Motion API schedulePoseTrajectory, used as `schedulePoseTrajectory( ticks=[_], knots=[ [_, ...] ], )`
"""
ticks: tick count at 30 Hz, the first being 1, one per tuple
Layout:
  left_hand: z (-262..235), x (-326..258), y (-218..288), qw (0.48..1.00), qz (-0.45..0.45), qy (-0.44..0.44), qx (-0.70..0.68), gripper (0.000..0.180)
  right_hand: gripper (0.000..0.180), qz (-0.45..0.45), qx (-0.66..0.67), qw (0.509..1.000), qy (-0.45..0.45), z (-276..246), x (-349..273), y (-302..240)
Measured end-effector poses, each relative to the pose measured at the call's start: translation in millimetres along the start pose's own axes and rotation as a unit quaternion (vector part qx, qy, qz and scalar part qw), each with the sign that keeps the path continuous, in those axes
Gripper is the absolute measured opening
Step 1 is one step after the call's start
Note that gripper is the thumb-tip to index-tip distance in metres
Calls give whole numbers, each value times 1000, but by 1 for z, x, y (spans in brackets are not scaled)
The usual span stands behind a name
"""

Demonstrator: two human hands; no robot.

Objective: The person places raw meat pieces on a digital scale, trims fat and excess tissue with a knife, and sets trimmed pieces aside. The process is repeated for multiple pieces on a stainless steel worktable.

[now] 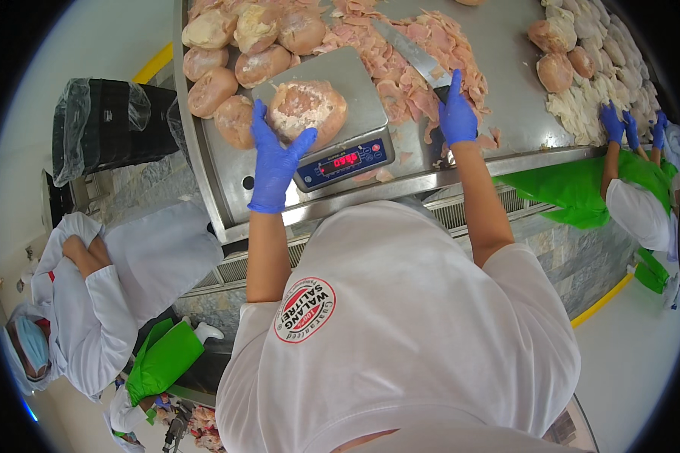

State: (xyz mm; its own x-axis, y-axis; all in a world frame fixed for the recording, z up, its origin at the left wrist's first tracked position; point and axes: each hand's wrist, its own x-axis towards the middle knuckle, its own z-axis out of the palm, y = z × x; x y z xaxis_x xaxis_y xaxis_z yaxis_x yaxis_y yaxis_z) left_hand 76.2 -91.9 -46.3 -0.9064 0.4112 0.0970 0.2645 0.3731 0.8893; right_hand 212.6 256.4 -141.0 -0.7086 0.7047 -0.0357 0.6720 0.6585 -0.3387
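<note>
My left hand (277,160), in a blue glove, grips the near side of a round ham-like piece of meat (307,113), thumb and fingers spread around it. That piece rests on the steel plate of a digital scale (363,90) with a lit red display. In my gloved right hand (458,117) is a knife (412,53), its handle wrapped by my fingers. The broad blade points away to the left, over a heap of thin pink meat slices and trimmings (449,49).
Several more round meat pieces (211,92) crowd the steel table (517,121) left of the scale. Pale wrapped pieces (582,98) lie at the right, where co-workers' gloved hands (613,123) work. A black bin (113,124) and a person in white (91,302) stand to the left.
</note>
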Motion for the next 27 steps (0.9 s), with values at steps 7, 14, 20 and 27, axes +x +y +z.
schedulePoseTrajectory(
  ticks=[7,14,20,27],
  knots=[
    [-17,17,24,978,18,-108,-177,114,87,32,212,973,88,-23,-16,-3],
    [24,-10,-8,996,0,40,-84,112,70,4,262,963,64,-42,-24,9],
    [19,13,7,994,-6,-25,-110,110,65,-85,190,978,-31,-75,-67,-39],
    [12,12,5,995,-40,-68,-55,108,74,-111,189,971,-99,-103,-93,-77]
  ],
)
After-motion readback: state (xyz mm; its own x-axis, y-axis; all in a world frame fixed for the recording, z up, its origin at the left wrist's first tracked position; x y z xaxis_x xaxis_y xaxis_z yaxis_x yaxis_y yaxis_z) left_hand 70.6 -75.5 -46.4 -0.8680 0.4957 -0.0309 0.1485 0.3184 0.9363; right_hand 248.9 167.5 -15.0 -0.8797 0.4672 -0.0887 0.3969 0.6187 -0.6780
